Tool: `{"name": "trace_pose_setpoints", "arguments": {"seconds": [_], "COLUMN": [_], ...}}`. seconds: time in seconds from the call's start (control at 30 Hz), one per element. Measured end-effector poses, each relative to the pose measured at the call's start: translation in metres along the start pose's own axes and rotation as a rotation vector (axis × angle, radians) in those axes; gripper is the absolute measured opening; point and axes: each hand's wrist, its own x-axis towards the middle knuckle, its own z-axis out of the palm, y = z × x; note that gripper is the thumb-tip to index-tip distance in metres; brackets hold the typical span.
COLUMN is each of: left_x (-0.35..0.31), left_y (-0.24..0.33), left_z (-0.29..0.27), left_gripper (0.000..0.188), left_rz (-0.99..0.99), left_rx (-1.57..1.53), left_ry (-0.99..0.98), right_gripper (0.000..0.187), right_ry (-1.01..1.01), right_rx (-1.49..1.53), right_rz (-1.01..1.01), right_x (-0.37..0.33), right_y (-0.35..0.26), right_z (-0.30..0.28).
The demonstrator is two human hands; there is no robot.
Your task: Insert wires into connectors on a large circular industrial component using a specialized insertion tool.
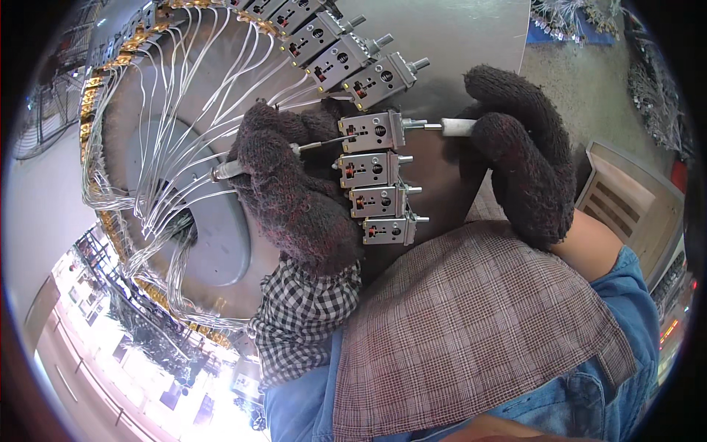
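Observation:
My left hand, in a dark knitted glove, is closed round a small screwdriver with a pale handle. The thin shaft reaches right to the slotted face of a box-shaped metal control unit, a thermostat by its look; whether the tip sits in a screw is too small to tell. On the opposite side, my gloved right hand grips a white sleeve-like piece, which meets the unit's protruding metal spindle. Several similar units stand in a curved row along the round table's edge.
Thin silvery leads run from the units across a round metal table to a grey disc with a central hole. Brass-coloured fittings line the far rim. A wooden crate or stool and piled wired parts are at the right.

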Motion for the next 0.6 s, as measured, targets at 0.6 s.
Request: {"name": "trace_pose_setpoints", "arguments": {"seconds": [0.6], "left_x": [0.019], "left_y": [0.015], "left_z": [-0.029], "left_gripper": [0.025], "left_rz": [-0.203], "left_rx": [-0.099], "left_ry": [-0.307], "right_gripper": [0.045], "right_ry": [-0.184], "right_rx": [0.390], "right_rz": [0.202], "right_x": [0.016], "right_y": [-0.007], "right_z": [0.029]}}
